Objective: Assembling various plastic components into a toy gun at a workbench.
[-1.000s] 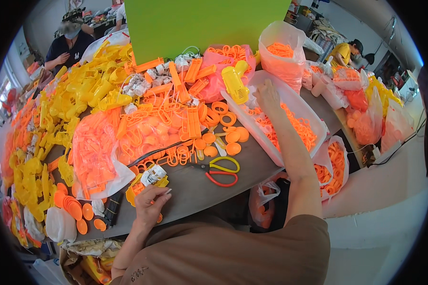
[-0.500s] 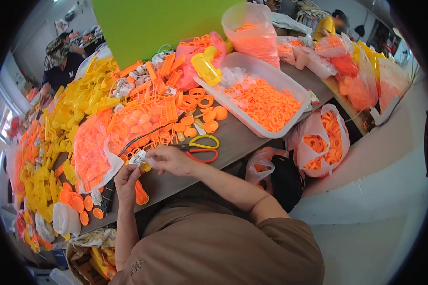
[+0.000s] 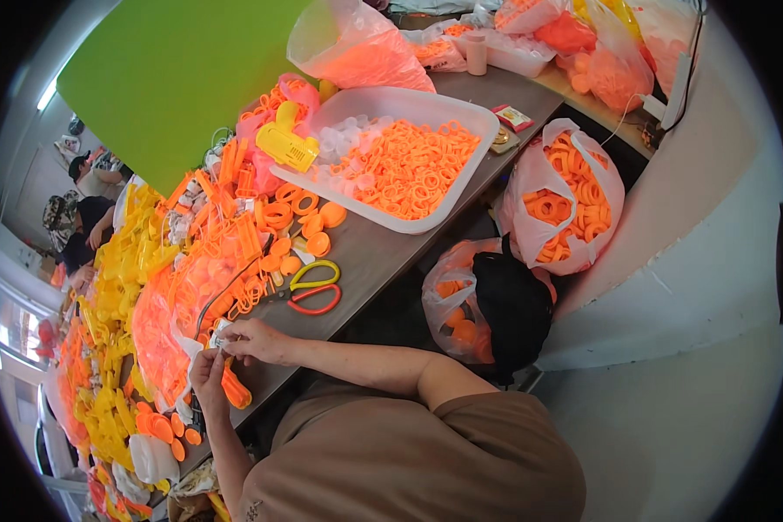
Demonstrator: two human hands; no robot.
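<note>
My left hand (image 3: 207, 374) is closed in a pinch on a small white part (image 3: 220, 331), mostly covered by the fingers. My right hand (image 3: 259, 342) meets it from the right, its fingertips pinched at the same part. Just beyond the hands, red-and-yellow-handled scissors (image 3: 314, 287) lie on the dark table (image 3: 365, 261). Next to the left wrist sits an orange plastic piece (image 3: 236, 389). A clear bag of orange parts (image 3: 161, 304) rests left of the hands, with a dark cable (image 3: 222, 296) running by it.
A white tub (image 3: 391, 217) of orange rings stands at the back, a yellow toy blower-shaped shell (image 3: 287, 139) on its rim. Yellow parts (image 3: 117, 348) are heaped at the left. Bags of orange rings (image 3: 570, 204) stand right of the table. A green panel (image 3: 183, 78) rises behind; co-workers sit far left.
The view has tilted and turned, so the table appears further left. My right hand has drawn in, and its fingertips now meet the left hand's at the white part.
</note>
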